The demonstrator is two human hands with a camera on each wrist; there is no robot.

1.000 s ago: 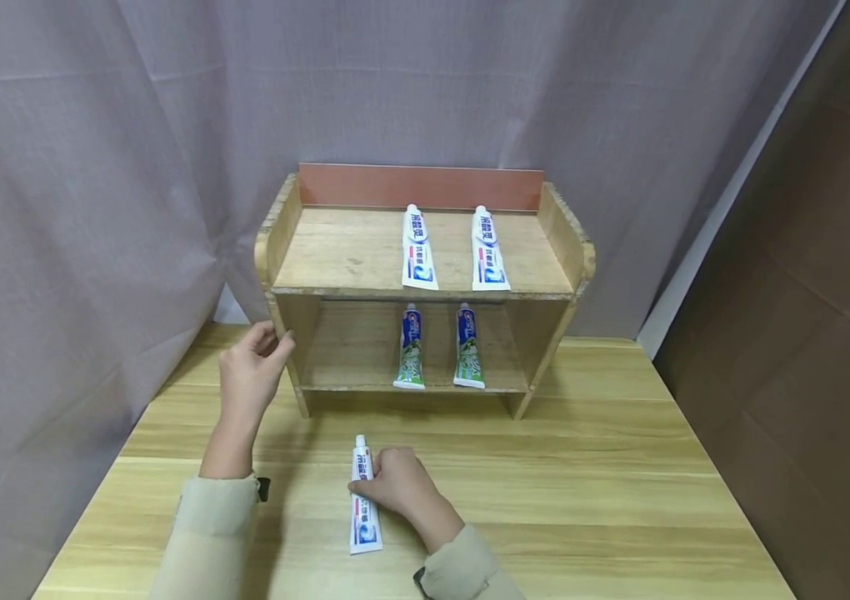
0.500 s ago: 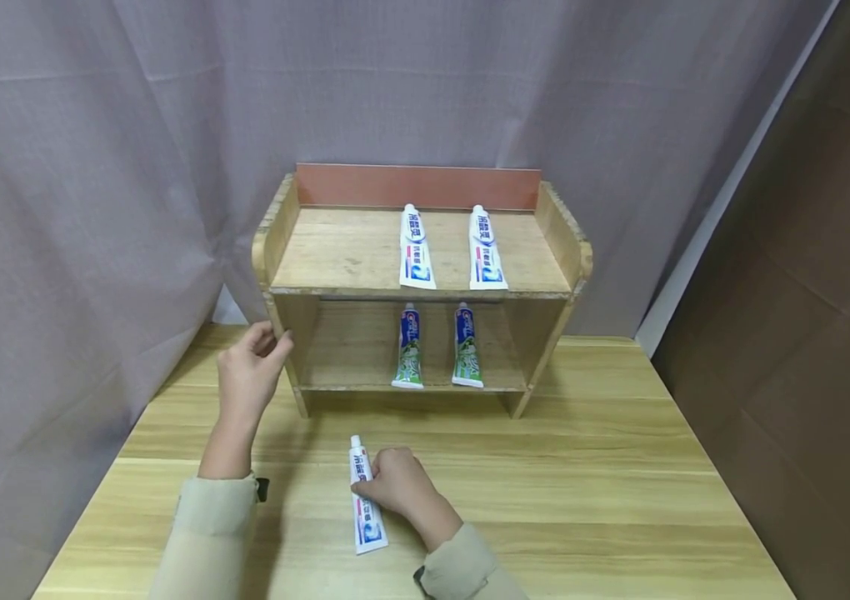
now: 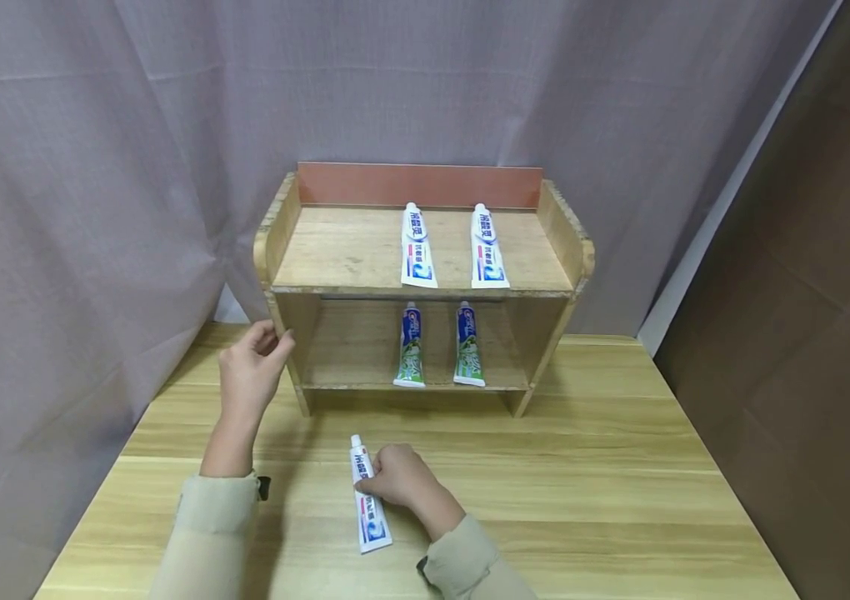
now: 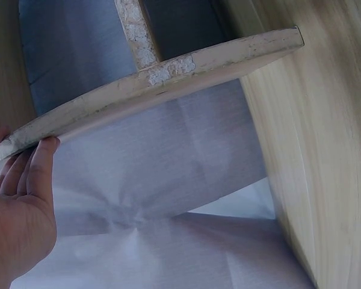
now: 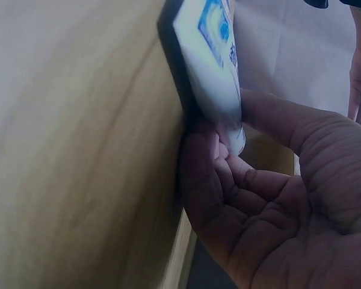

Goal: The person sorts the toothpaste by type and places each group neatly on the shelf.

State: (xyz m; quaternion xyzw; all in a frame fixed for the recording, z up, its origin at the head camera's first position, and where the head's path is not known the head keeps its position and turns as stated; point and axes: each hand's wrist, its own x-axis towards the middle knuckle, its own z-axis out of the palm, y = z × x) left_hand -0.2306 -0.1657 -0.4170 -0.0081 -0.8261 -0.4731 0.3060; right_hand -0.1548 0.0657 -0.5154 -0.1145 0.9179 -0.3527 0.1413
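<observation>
My right hand (image 3: 404, 487) pinches a white and blue toothpaste tube (image 3: 374, 523) between thumb and curled fingers. The tube lies low over the table in front of the shelf, cap away from me, its flat end angled to the right. In the right wrist view, the thumb presses on one side of this tube (image 5: 210, 72) and the fingers sit under the other. My left hand (image 3: 248, 375) grips the left side panel of the small wooden shelf (image 3: 342, 250); in the left wrist view, its fingers (image 4: 42, 171) lie against the panel's outer face, thumb mostly hidden.
Two white toothpaste tubes (image 3: 417, 250) lie side by side on the upper board. Below them, two blue and green toothpaste tubes (image 3: 410, 346) rest on the lower board. A grey curtain (image 3: 425, 83) hangs behind the shelf, and a brown panel (image 3: 807, 292) borders the table's right side.
In my right hand the toothpaste tube has turned: its flat end swung to the right and its cap shifted slightly left. My left hand stays on the shelf's side.
</observation>
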